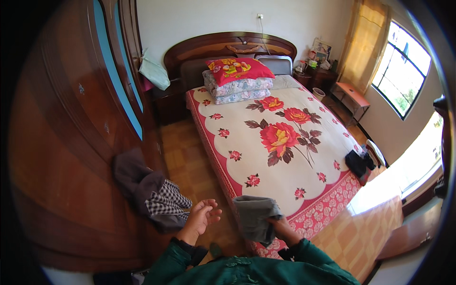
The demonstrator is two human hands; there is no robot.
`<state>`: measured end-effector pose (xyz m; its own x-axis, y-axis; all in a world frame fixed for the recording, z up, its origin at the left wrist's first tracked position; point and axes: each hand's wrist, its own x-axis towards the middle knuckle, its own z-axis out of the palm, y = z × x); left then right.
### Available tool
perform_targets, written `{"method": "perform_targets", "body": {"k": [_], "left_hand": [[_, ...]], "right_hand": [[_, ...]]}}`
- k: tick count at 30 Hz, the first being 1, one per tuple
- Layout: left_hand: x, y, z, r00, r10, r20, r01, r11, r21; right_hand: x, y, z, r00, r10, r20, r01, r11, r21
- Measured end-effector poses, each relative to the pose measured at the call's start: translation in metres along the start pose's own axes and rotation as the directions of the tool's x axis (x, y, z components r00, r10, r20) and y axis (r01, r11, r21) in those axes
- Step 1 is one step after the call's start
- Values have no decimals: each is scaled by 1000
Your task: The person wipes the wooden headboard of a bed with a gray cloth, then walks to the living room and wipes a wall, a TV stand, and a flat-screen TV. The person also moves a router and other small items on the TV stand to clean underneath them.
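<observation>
My right hand [284,228] grips a folded grey garment [254,217] by its right side, above the near left corner of the bed. Part of that hand is hidden behind the cloth. My left hand [202,218] is raised over the floor with its fingers apart and slightly curled, holding nothing. Left of it, a dark jacket with a black-and-white checked lining [167,199] hangs in front of the wooden wardrobe [71,149]. Under the grey garment spreads a cream bedspread [228,171] with red flowers and a red border.
At the bed's head a red pillow [242,71] tops a folded floral quilt [238,93]. Dark clothing [356,164] lies at the bed's right foot corner. An orange-topped small table [352,94] and a waste bin [318,94] stand near the window [400,69]. A door [409,235] is at lower right.
</observation>
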<state>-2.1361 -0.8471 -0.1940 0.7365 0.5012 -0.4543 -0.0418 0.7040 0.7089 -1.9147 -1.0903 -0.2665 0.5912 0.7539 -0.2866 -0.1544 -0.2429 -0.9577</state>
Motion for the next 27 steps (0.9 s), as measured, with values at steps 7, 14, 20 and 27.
{"method": "perform_targets", "body": {"k": [7,14,20,27], "left_hand": [[135,49,22,999,-37,2,37,999,-11],[245,108,10,999,-12,-34,14,999,52],[299,178,-66,952,95,-291,-123,989,-80],[363,250,-156,829,151,-539,-294,937,-189]], "right_hand": [[-7,22,-67,959,164,-231,27,760,649],[47,17,-91,841,379,-386,12,701,713],[145,16,-115,873,399,-281,-40,632,774],[258,-7,-115,837,440,-327,-99,708,699]]}}
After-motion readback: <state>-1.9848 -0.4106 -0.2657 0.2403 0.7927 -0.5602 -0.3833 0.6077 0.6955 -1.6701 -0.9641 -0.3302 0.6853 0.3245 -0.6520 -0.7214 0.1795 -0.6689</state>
